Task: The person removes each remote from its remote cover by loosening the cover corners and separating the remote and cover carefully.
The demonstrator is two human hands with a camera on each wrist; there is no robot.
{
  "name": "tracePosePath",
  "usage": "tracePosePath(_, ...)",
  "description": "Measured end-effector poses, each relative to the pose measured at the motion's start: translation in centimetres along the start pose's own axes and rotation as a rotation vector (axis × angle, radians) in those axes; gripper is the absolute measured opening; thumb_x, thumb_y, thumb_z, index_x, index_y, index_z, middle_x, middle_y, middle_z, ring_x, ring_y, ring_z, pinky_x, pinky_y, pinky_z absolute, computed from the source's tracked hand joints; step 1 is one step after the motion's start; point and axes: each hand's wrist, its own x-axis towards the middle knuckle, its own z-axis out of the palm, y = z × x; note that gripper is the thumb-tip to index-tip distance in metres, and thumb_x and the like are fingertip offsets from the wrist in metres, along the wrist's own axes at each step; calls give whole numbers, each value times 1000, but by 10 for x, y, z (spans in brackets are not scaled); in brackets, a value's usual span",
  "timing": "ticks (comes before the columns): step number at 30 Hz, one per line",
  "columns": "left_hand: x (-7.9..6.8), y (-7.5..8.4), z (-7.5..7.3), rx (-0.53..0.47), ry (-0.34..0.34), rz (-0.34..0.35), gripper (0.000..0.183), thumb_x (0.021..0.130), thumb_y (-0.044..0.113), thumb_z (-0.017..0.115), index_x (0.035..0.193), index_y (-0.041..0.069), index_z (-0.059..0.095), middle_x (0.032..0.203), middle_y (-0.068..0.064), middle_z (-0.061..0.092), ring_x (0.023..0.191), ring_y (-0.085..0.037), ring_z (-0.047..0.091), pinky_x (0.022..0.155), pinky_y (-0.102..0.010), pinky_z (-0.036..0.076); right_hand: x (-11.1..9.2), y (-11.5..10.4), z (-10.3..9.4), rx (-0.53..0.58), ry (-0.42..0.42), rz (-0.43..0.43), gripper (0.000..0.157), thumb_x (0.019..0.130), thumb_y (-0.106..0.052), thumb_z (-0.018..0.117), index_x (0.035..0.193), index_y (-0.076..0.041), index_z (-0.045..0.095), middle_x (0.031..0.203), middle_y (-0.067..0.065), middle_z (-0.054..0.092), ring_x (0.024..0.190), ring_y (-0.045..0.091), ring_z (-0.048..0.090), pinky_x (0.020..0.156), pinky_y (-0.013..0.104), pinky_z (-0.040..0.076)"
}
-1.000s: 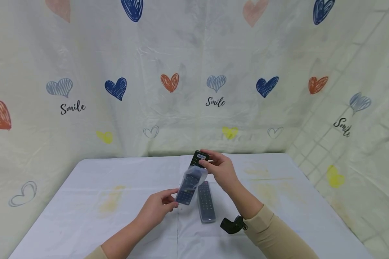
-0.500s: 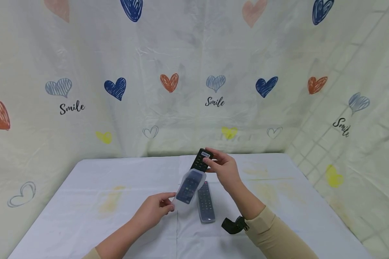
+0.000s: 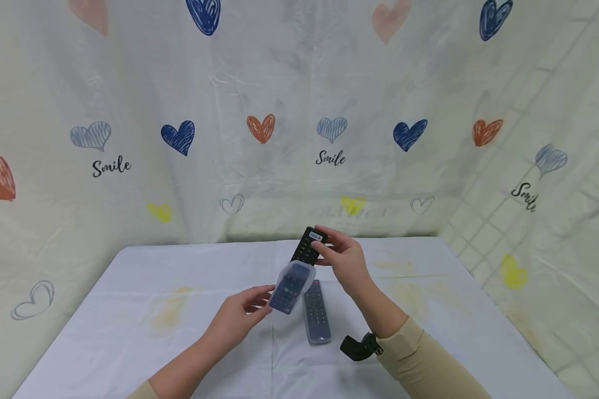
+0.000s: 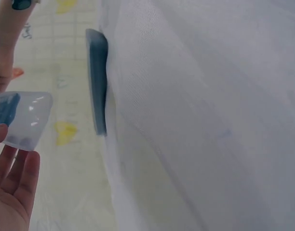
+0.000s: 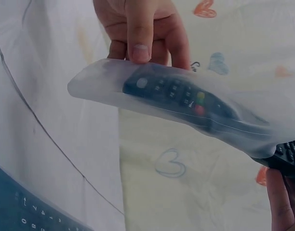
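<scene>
A black remote control (image 3: 306, 248) sits partly inside a translucent plastic cover (image 3: 293, 285), tilted above the table. Its upper end sticks out of the cover's mouth, where my right hand (image 3: 346, 263) grips it between thumb and fingers. At the cover's closed lower end, my left hand (image 3: 235, 318) pinches the edge with its thumb in front. The right wrist view shows bare slack in the cover (image 5: 89, 84) beyond the remote's end. A second remote (image 3: 317, 313), apparently in a similar cover, lies on the table just beneath and right of the held one.
A white cloth covers the table (image 3: 179, 332); it has yellowish patches. Behind and at the right hangs a curtain (image 3: 289, 183) printed with hearts. A black wrist mount (image 3: 358, 347) juts from my right sleeve above the table.
The held remote stands farther out of its cover than a second ago, its upper end shifted slightly up and right. My left fingers slipped left along the cover's end, then moved back in.
</scene>
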Motion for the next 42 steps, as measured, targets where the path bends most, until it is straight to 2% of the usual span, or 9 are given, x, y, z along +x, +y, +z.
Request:
tracePosePath(7,-1,4,0,-46,15,10,39,91,17,74,128,24,67,98,5,70,89,-12,67,76,-24,56,3,0,-1,-20,18,10,41,91,-11,73,131,-11,65,116,19,65,94,23,70,72,39,60)
tracePosePath(12,-2,1,0,-67,3,17,39,91,16,73,128,22,68,88,7,69,80,-23,68,67,-25,55,4,1,-2,-23,4,26,41,91,-13,74,131,-11,65,114,20,65,94,24,70,72,40,60)
tracePosePath(16,-3,0,0,-91,-21,5,38,92,17,72,129,21,67,86,6,68,78,-28,68,63,-26,53,5,0,-5,-19,0,23,43,90,-14,74,132,-8,64,113,20,66,93,24,71,73,40,60)
tracePosePath(24,-5,-2,-2,-67,-55,-3,40,92,15,72,131,20,66,87,5,66,77,-19,66,64,-25,53,6,-3,-7,-9,0,12,46,90,-13,74,134,-4,62,111,19,67,91,22,71,73,41,60)
tracePosePath(29,-4,-2,-2,-64,-42,12,42,92,17,72,133,21,64,101,1,69,90,-15,68,74,-24,56,5,-3,-4,-8,-6,24,43,90,-15,75,132,-9,64,111,17,67,93,22,71,73,40,60)
tracePosePath(33,-3,0,0,-79,-31,17,43,92,21,73,134,21,64,109,-1,70,96,-14,68,79,-23,55,4,-3,-3,6,-9,28,42,91,-13,74,132,-9,64,109,17,66,92,23,71,73,41,60)
tracePosePath(38,-3,4,0,-113,-16,37,42,92,25,73,132,22,64,109,0,69,95,-13,68,77,-25,57,4,-3,-3,9,-7,30,43,91,-10,72,133,-5,63,106,16,66,90,22,71,72,41,60)
tracePosePath(42,0,7,1,-125,-5,27,37,94,25,70,130,23,66,107,1,69,92,-15,69,74,-25,56,4,-3,-1,-11,-16,32,41,91,-11,73,131,-7,64,106,17,66,90,22,71,71,41,60)
